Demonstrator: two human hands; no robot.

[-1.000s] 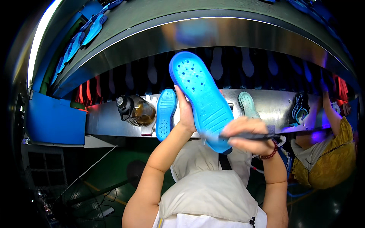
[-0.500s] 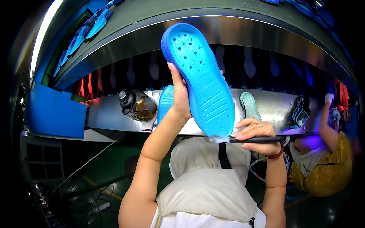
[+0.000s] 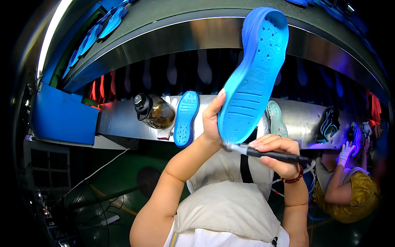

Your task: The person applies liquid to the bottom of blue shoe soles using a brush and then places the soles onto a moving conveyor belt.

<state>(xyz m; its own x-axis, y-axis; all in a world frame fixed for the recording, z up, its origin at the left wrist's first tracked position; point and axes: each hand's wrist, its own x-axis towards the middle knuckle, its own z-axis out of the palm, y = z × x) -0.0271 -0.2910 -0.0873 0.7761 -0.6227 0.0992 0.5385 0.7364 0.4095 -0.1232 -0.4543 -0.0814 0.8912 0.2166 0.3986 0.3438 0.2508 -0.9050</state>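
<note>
In my left hand (image 3: 212, 121) is a bright blue shoe sole (image 3: 253, 90), gripped by the lower left edge of its narrower end. Its hollow side, with ribs and small holes, faces me, and the wide end leans up to the right. My right hand (image 3: 282, 154) is closed around a black-handled brush (image 3: 269, 154), its pale tip at the sole's lower end; I cannot tell whether it touches. Behind my left wrist, another blue sole (image 3: 187, 119) lies on the metal shelf (image 3: 119, 117). A pale green sole (image 3: 276, 118) lies behind my right hand.
A dark-lidded bottle (image 3: 154, 111) of brown liquid stands left on the shelf. Above runs a green conveyor belt (image 3: 181, 9) with a metal edge. Dark straps (image 3: 329, 123) lie to the right, near a gloved co-worker (image 3: 349, 193). A fan (image 3: 88, 218) stands lower left.
The held sole has swung rightward and upward at its wide end. The brush tip has shifted slightly left along the lower rim. The blue sole on the shelf shows fully now; the co-worker's arm has lowered.
</note>
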